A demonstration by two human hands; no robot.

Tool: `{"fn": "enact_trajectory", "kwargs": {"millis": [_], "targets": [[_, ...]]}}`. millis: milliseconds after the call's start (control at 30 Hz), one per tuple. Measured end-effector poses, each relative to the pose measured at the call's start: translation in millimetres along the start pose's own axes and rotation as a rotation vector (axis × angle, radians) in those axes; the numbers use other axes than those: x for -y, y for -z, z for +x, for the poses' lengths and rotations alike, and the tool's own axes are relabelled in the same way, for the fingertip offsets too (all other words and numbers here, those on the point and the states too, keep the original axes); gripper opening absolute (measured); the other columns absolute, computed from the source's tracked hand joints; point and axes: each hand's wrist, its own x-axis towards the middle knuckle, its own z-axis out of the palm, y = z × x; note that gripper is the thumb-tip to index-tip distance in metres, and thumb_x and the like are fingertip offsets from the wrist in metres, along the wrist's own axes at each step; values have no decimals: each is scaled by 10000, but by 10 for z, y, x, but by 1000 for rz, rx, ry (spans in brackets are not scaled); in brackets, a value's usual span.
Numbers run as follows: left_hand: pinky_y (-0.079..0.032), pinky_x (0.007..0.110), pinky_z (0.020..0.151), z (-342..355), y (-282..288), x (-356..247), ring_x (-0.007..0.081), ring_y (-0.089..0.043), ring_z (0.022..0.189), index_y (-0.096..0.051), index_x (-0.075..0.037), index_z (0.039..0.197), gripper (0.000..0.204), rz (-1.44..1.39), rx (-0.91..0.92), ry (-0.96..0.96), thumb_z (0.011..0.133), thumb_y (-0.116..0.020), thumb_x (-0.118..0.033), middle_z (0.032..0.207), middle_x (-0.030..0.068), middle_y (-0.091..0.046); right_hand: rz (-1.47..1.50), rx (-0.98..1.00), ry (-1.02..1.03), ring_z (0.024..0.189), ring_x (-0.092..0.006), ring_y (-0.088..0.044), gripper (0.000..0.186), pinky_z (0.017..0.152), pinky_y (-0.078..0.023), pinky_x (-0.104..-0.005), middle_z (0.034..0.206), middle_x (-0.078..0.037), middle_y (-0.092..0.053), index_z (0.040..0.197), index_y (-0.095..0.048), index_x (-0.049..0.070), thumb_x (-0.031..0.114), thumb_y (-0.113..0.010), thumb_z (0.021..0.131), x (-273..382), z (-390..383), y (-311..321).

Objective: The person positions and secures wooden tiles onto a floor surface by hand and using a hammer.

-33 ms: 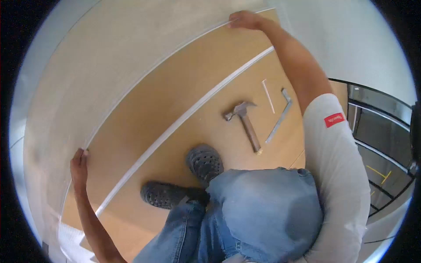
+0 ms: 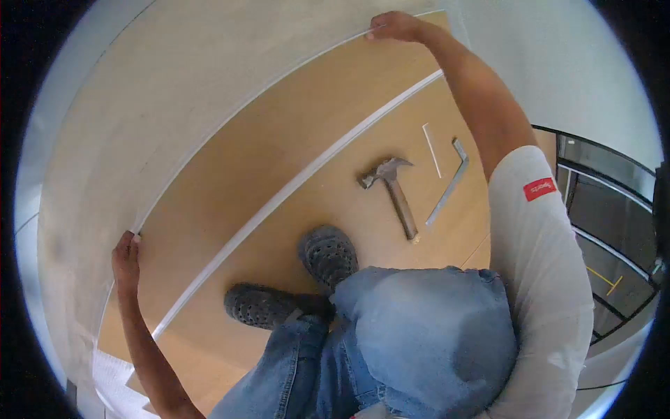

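Note:
A long, thin white strip [image 2: 222, 125] runs where the tan floor meets the pale wall. At its left part, my left hand [image 2: 125, 264] pinches it with the fingers closed. Far up at the right, my right hand [image 2: 396, 26] curls its fingers over the same strip near its far end. A claw hammer [image 2: 398, 199] with a wooden handle lies on the floor, its head toward the wall. Beside it rest a bent flat metal bar [image 2: 450, 183] and a short white strip [image 2: 432, 151]. A wider white strip [image 2: 300, 179] crosses the floor between my feet and the wall.
My feet in dark clogs [image 2: 328, 255] stand on the tan floor [image 2: 447, 255]. A pale wall [image 2: 146, 105] curves along the far left, and a white surface [image 2: 551, 70] rises at the right. A dark-framed glazed panel [image 2: 607, 202] stands farther right. White sheets [image 2: 115, 384] lie at the lower left.
The view has shifted slightly, moving the hammer and metal bar a little to the right in the picture. Both hands stay at about the same places on the thin strip.

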Motion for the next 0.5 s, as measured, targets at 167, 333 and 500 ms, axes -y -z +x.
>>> {"fn": "enact_trajectory", "kwargs": {"millis": [167, 333, 500], "targets": [[-226, 286, 557, -209, 156, 222, 80, -264, 677, -429, -44, 805, 303, 126, -27, 51, 1031, -530, -219, 722, -52, -278, 172, 9, 158, 871, -209, -583, 333, 845, -463, -381, 896, -103, -672, 906, -690, 73, 400, -647, 949, 115, 172, 112], [-214, 268, 574, -228, 171, 104, 73, -254, 681, -417, -57, 794, 318, 74, -65, 48, 1029, -542, -231, 725, -57, -262, 148, 46, 118, 862, -165, -550, 317, 825, -454, -376, 856, -56, -649, 924, -685, 74, 390, -701, 912, -45, 8, 168], [-219, 261, 586, -318, 175, 119, 73, -255, 703, -408, -62, 795, 323, -3, -69, 78, 1032, -546, -232, 745, -64, -283, 206, 52, 93, 811, -141, -511, 315, 767, -448, -368, 805, 8, -603, 873, -668, 84, 395, -704, 905, 67, -36, 171]]}}
